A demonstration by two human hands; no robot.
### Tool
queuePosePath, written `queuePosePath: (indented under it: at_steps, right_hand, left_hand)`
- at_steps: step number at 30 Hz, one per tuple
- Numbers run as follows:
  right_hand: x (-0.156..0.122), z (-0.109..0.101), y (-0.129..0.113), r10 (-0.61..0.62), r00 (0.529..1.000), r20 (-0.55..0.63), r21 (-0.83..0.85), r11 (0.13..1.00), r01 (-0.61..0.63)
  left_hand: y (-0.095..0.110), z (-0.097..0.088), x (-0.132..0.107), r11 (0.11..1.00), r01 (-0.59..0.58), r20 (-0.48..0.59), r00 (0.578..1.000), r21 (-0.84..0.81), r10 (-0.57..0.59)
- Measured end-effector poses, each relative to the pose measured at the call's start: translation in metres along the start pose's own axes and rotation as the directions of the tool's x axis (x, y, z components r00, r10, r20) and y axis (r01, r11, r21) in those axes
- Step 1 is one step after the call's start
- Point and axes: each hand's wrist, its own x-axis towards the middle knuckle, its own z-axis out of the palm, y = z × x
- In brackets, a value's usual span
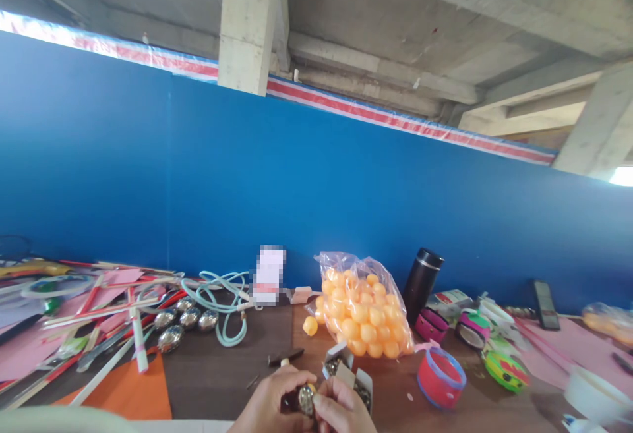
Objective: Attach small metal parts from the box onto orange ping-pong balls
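Low in the middle, my left hand is curled around a small ball whose visible side is covered with shiny metal pieces that look like tacks. My right hand meets it from the other side, thumb and finger pinched at the ball's surface; anything between those fingertips is too small to make out. Just beyond the hands stand small open boxes of metal pieces. A hammer lies behind my left hand, and a loose orange ball rests farther back.
A clear bag of orange balls stands ahead, beside a black bottle. Several shiny silver balls and a pale blue cord lie left. Rolls of tape sit right. A blue partition borders the table's back.
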Motion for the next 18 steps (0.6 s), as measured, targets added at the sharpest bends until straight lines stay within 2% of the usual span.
queuePosePath:
  at_steps: [8, 13, 15, 16, 18]
  right_hand:
    - [0.000, -0.001, -0.003, -0.055, 0.998, 0.004, -0.002, 0.998, 0.055]
    - [-0.002, 0.001, -0.010, -0.052, 0.998, -0.033, 0.036, 0.998, 0.053]
    - [-0.003, 0.000, -0.013, -0.101, 0.992, -0.078, -0.090, 0.991, 0.094]
    - [-0.004, -0.001, -0.014, -0.163, 0.981, -0.101, -0.210, 0.968, 0.139]
    - [-0.007, -0.004, -0.016, -0.261, 0.959, -0.110, -0.483, 0.858, 0.178]
  left_hand:
    - [0.000, 0.000, 0.002, 0.999, 0.002, -0.024, 1.000, -0.044, -0.004]
    - [-0.004, 0.005, 0.004, 0.986, 0.044, -0.113, 0.992, -0.158, -0.062]
    - [-0.006, 0.004, 0.005, 0.976, 0.065, -0.193, 0.975, -0.209, -0.106]
    - [-0.007, 0.004, 0.006, 0.972, 0.066, -0.243, 0.962, -0.227, -0.122]
    - [-0.009, 0.002, 0.006, 0.970, 0.041, -0.342, 0.931, -0.239, -0.124]
